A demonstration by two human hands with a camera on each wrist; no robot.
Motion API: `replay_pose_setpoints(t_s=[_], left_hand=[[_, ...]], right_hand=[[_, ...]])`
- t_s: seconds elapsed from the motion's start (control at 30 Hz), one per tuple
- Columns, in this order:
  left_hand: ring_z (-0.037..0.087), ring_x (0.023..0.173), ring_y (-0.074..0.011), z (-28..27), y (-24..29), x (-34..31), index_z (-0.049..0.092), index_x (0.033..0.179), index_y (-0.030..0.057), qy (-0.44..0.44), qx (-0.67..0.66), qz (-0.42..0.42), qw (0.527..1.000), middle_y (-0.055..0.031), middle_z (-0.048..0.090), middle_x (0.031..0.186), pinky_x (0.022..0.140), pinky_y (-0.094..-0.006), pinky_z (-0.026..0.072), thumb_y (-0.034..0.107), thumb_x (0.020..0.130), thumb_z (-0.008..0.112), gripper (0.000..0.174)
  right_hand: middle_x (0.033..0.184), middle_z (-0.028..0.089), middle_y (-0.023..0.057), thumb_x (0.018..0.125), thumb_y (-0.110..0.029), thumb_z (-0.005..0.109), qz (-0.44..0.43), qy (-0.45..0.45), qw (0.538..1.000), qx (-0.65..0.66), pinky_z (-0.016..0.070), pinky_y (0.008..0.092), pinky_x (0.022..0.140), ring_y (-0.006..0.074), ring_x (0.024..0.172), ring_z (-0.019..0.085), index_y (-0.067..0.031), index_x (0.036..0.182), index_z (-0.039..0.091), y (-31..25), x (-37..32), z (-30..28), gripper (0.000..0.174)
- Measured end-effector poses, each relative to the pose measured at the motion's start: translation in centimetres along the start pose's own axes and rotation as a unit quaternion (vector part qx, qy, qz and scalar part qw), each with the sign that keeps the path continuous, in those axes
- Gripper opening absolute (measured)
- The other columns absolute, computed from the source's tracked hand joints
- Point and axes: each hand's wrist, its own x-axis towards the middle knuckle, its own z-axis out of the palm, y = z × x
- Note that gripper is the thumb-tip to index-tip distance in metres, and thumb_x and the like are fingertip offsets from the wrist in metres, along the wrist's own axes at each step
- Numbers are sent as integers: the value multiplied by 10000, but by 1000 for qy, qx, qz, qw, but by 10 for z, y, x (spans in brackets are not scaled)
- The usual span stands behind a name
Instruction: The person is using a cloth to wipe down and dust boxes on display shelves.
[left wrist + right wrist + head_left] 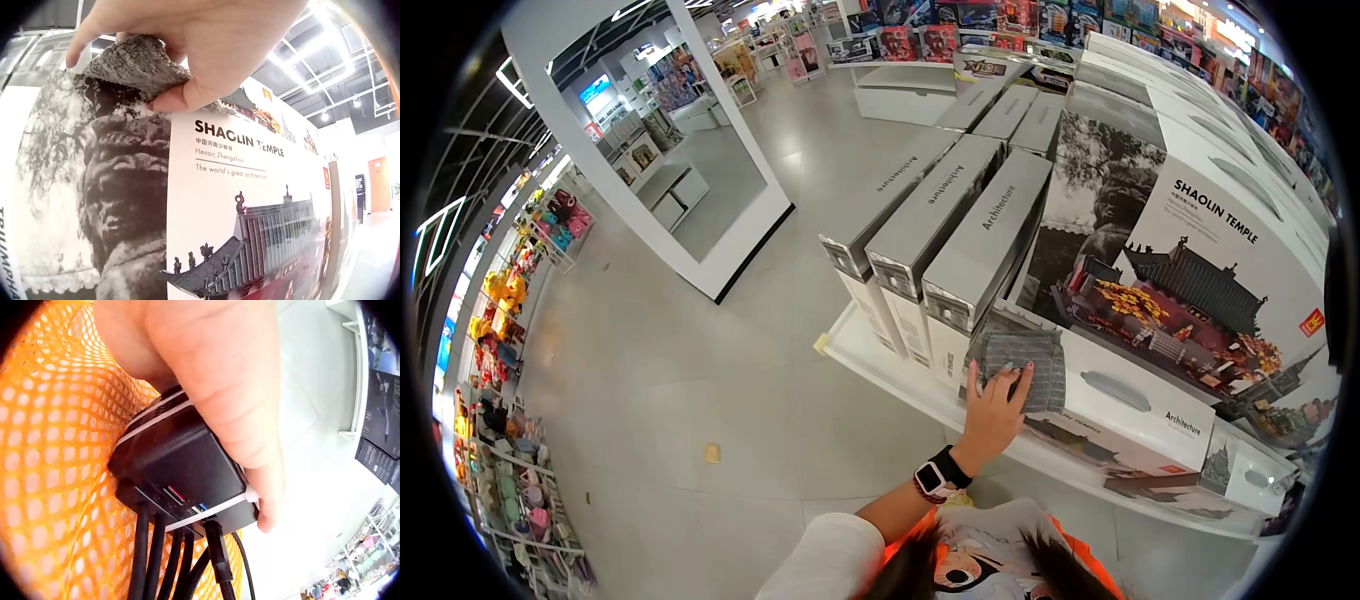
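Note:
My left hand (995,408), a dark watch on its wrist, holds a grey cloth (1045,370) against the top edge of a Shaolin Temple box (1145,400). In the left wrist view, the bunched cloth (140,62) lies between thumb and fingers, above the printed front of the box (250,175). My right hand (219,375) grips a black electronic device (181,462) with several cables, held against an orange mesh vest (50,456). Its fingers wrap over the device's side. In the head view this hand is out of sight.
Grey Architecture boxes (935,205) stand upright beside the cloth on a white shelf (880,365). A larger Shaolin Temple box (1210,210) rises behind. A white-framed mirror (700,200) stands on the floor to the left. Toy racks (525,490) line the far left.

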Motion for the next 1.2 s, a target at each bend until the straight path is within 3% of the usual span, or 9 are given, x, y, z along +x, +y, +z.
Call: replay_pose_setpoints(t_s=[0.37, 0.47, 0.5, 0.6, 0.7, 0.8, 0.97, 1.07, 1.2], left_hand=[[484, 1145, -283, -18, 19, 7, 403, 1413, 183, -69, 48, 3, 996, -117, 520, 1145, 1036, -732, 135, 276, 722, 714, 764], [490, 1108, -320, -10, 21, 11, 531, 1301, 136, -65, 102, 29, 992, -151, 512, 1075, 1055, -701, 147, 186, 765, 656, 553], [490, 1095, -337, -11, 22, 14, 553, 1276, 115, -71, 79, 29, 994, -159, 507, 1077, 1063, -679, 161, 171, 777, 648, 512], [488, 1084, -357, -9, 25, 20, 589, 1227, 74, -71, 35, 36, 996, -169, 506, 1076, 1072, -608, 231, 149, 816, 619, 419], [536, 1030, -359, -25, 30, 29, 579, 1222, 30, -76, -64, 36, 994, -166, 543, 1034, 1001, -501, 380, 107, 826, 608, 405], [561, 962, -357, -59, 47, 39, 565, 1216, -1, -207, -293, -29, 933, -174, 553, 1058, 867, -421, 465, 90, 838, 595, 390], [591, 835, -394, -113, 92, 73, 586, 1009, 29, -348, -383, 227, 825, -208, 608, 921, 680, -435, 481, 116, 859, 588, 174], [579, 742, -416, -137, 100, 96, 582, 991, 30, -472, -346, 241, 774, -222, 602, 864, 630, -438, 486, 147, 884, 586, 159], [676, 828, -313, -163, 110, 126, 582, 1142, 29, -391, -420, 200, 794, -180, 665, 965, 732, -357, 531, 211, 886, 620, 317]], right_hand=[[794, 682, 133, 931, -403, 433, -53, -30, 992, -110, 527, 380, 640, 245, 715, 666, -34, 847, 654, 47, 12, -16, 438], [795, 686, 140, 929, -414, 428, -257, -22, 837, -483, 528, 388, 638, 252, 714, 668, -33, 839, 658, 106, 60, -24, 454], [795, 687, 142, 928, -418, 427, -317, -2, 754, -575, 529, 391, 637, 254, 714, 669, -32, 837, 660, 61, 9, -17, 460], [449, 579, 42, 932, -470, 414, -226, -4, 896, -382, 514, 407, 643, 274, 536, 631, -88, 495, 617, -118, -111, -44, 615], [812, 679, 184, 907, -334, 572, -436, 12, 857, -275, 519, 418, 697, 353, 733, 650, -1, 869, 648, -247, -231, -32, 344], [1350, 478, 200, 842, -214, 692, -705, -30, 700, -111, 433, 392, 988, 351, 1200, 505, -43, 1379, 405, -319, -330, -27, 632], [1279, 529, 225, 819, -220, 719, -826, 47, 525, -198, 468, 384, 927, 367, 1128, 554, -51, 1414, 355, -382, -371, -29, 718], [1063, 635, 234, 810, -213, 724, -669, -181, 676, -252, 521, 361, 786, 369, 913, 641, -45, 1406, 366, -394, -388, -52, 716], [912, 668, 211, 820, -178, 687, -649, -80, 731, -194, 534, 366, 677, 348, 781, 665, -47, 1172, 606, -402, -406, -94, 383]])
